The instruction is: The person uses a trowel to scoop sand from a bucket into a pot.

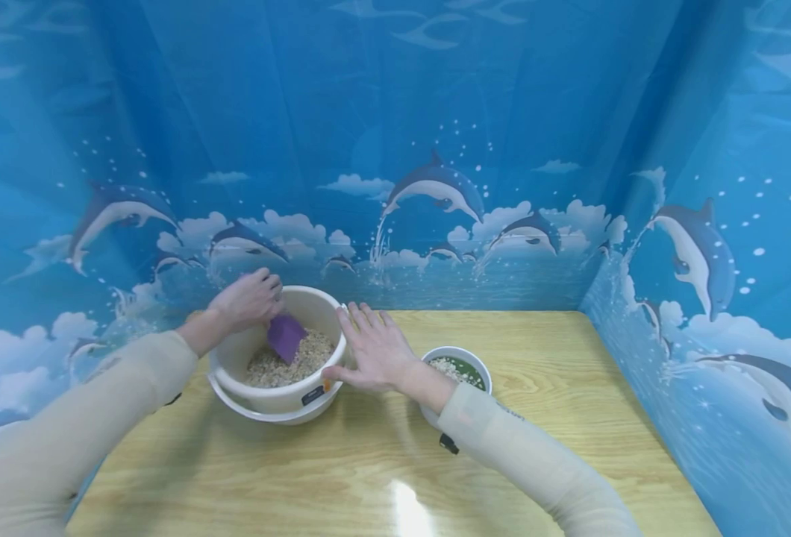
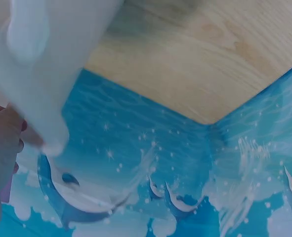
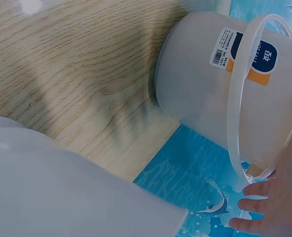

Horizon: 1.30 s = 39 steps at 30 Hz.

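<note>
A white plastic bucket (image 1: 323, 302) on the left of the table holds pale brown flakes or grain (image 1: 316, 353). My left hand (image 1: 254, 297) reaches over its far left rim and grips a purple scoop (image 1: 286, 338), whose blade is dipped into the grain. In the left wrist view, that hand (image 2: 1, 143) shows only at the left edge. My right hand (image 1: 377, 350) rests against the bucket's right rim with its fingers straight and spread. The right wrist view shows the bucket's label (image 3: 257, 57) and its hanging handle (image 3: 237, 98).
Right of the bucket stands a white bowl (image 1: 481, 365), green inside, with pale flakes in it; my right forearm partly covers it. The wooden table (image 1: 342, 477) is enclosed at the back and sides by a blue dolphin-print curtain (image 1: 369, 112).
</note>
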Each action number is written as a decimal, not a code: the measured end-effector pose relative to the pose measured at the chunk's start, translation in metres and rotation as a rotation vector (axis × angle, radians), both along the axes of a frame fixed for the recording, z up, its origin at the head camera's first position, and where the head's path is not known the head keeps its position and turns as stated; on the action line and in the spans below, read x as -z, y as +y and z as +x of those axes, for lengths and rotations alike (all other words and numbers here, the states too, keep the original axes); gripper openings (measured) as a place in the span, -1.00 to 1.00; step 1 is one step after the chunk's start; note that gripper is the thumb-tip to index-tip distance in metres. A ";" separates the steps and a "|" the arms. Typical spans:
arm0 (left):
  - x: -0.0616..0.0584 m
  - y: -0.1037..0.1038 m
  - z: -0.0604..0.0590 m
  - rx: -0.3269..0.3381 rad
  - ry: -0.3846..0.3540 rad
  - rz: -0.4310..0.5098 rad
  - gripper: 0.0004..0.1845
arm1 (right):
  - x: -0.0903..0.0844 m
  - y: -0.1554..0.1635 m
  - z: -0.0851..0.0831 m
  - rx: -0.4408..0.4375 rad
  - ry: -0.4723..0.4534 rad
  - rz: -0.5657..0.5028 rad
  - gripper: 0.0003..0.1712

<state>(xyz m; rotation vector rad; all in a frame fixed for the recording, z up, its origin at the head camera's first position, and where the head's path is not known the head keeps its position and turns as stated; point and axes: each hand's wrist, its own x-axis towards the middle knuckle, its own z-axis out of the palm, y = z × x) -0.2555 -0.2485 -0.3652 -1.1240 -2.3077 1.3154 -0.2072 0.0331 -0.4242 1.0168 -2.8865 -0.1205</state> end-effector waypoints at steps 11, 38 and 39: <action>0.008 0.001 0.000 -0.003 -0.031 0.068 -0.44 | 0.001 -0.001 0.001 -0.007 -0.005 -0.012 0.32; 0.019 0.018 0.003 -0.103 -0.222 0.235 -0.62 | 0.002 0.001 0.000 -0.015 -0.016 -0.029 0.50; 0.020 0.019 0.003 -0.102 -0.227 0.239 -0.62 | 0.002 0.001 0.000 -0.014 -0.015 -0.030 0.50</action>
